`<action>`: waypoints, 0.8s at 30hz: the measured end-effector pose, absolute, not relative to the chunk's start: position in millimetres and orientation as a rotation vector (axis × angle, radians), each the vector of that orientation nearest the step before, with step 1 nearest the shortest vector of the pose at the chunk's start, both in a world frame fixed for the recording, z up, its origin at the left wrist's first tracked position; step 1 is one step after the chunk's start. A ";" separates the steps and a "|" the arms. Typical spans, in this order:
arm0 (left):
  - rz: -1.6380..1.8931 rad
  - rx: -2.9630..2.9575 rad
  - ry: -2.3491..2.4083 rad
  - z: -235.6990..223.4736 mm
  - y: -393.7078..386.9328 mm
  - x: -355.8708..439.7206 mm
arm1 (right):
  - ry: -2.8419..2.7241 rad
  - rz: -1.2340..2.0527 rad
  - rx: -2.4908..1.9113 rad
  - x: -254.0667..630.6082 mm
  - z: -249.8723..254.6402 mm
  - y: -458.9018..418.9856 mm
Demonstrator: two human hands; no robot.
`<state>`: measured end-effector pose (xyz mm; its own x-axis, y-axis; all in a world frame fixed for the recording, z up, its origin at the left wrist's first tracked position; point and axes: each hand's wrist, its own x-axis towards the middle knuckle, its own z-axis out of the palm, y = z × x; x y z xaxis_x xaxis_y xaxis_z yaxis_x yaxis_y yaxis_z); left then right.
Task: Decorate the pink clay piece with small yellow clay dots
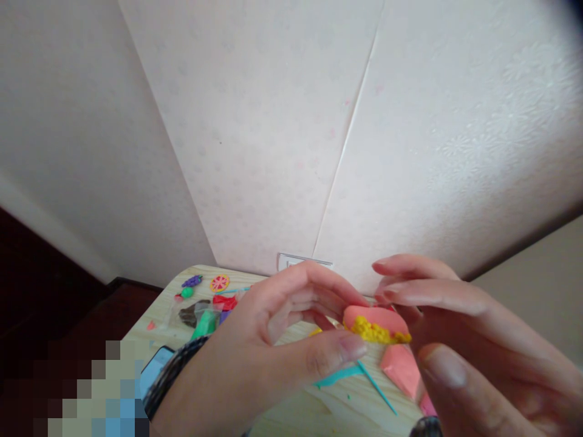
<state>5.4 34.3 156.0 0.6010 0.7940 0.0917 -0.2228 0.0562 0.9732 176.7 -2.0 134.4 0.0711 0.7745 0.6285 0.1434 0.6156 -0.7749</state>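
Observation:
Between the thumb and fingers of my left hand (291, 346) is a modelling clay piece (376, 318), a smooth pink oval with a bumpy yellow strip along its lower edge. It is held above the table. Just to its right, my right hand (478, 346) has its thumb and fingers apart, with nothing seen between them. Below the piece, a packet of pink clay (403, 367) lies on the table, partly behind my right hand. A thin turquoise stick (378, 388) and a flat turquoise tool (339, 375) lie beneath my hands.
On the wooden table's (150, 309) left part are a purple clay grape bunch (192, 281), a round red-and-yellow clay slice (219, 283), a green ball (187, 292) and clay bags (204, 325). A phone (155, 367) lies by my left sleeve. A pale wall (273, 152) rises behind.

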 end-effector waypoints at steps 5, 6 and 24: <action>0.858 1.329 0.583 157.8 35.2 6.7 | -1.394 0.579 -0.886 173.0 137.0 0.1; 0.854 1.333 0.588 158.6 35.3 7.1 | -1.407 0.585 -0.897 173.2 137.3 0.5; 0.853 1.371 0.616 159.4 34.3 9.5 | -1.435 0.620 -0.848 176.3 131.7 0.3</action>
<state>9.5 34.3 159.4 0.5713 0.8145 0.1013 -0.1607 -0.0101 0.9870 176.3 0.3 131.7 0.0679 0.8051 0.5892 0.1225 0.5794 -0.8058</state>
